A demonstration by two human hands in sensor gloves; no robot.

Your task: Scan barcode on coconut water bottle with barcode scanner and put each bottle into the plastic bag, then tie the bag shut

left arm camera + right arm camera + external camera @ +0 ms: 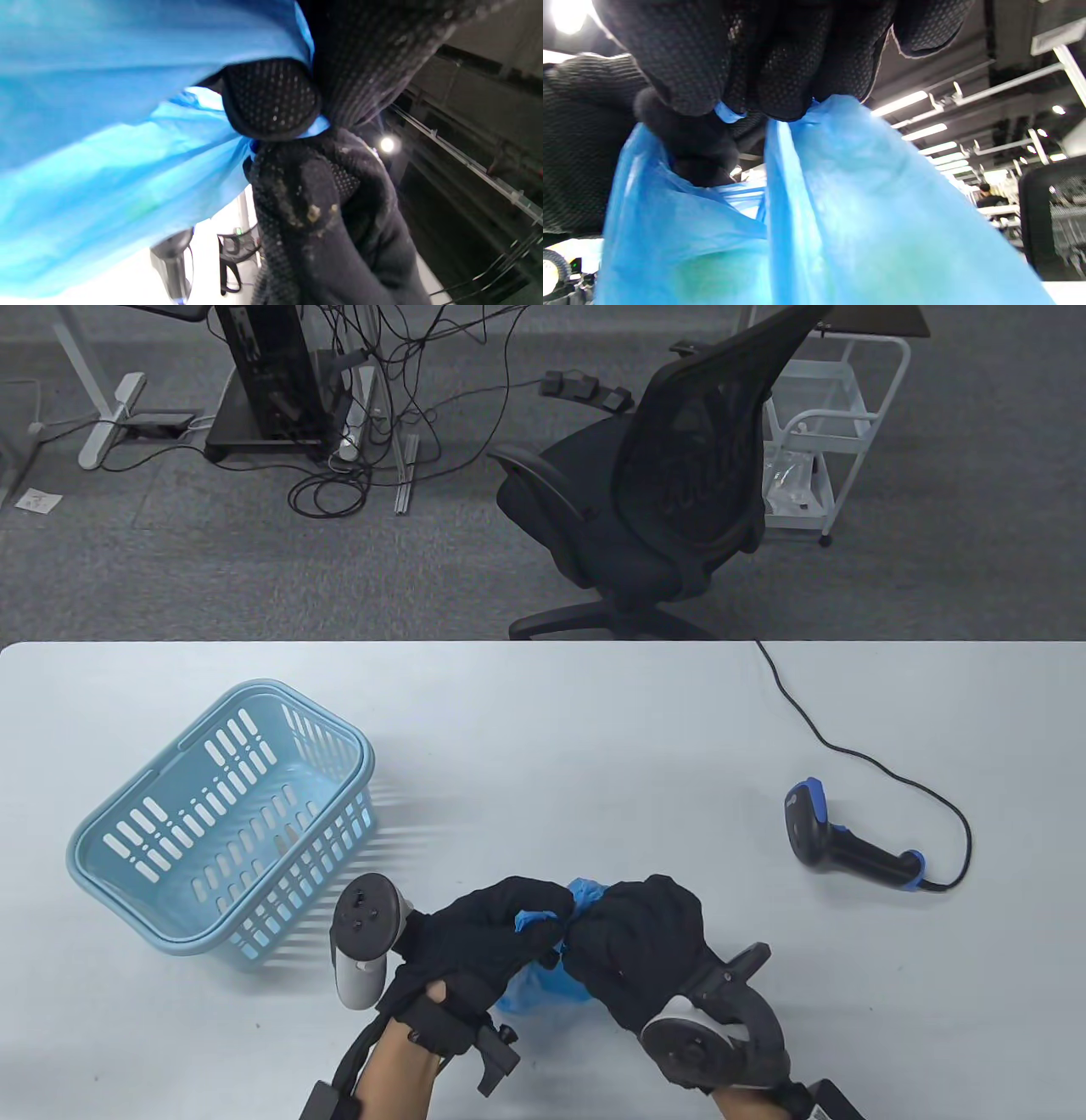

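Blue plastic bag (pixel 543 984) sits at the near edge of the desk (pixel 594 729), pretty much buried under both gloved hands. Left hand (pixel 488 937) has its fingers curled round a twisted bit of the bag's top, and right hand (pixel 636 954) is pinching the other bit right beside it, so both grips are closed tight on the plastic and the knuckles nearly touch. From the left wrist view a fingertip (pixel 271 99) presses down into the gathered film (pixel 106 148). From the right wrist view the bag (pixel 840 212) hangs down below the clenched fingers (pixel 780 63), with something greenish showing faintly through it; can't tell what exactly.

Off to the left there's a light blue basket (pixel 225 823) lying tipped on its side, well apart from the bag. Barcode scanner (pixel 848 840) lies on its side over on the right of the desk, cable (pixel 848 746) trailing off the far edge. Black office chair (pixel 670 475) stands behind the desk.
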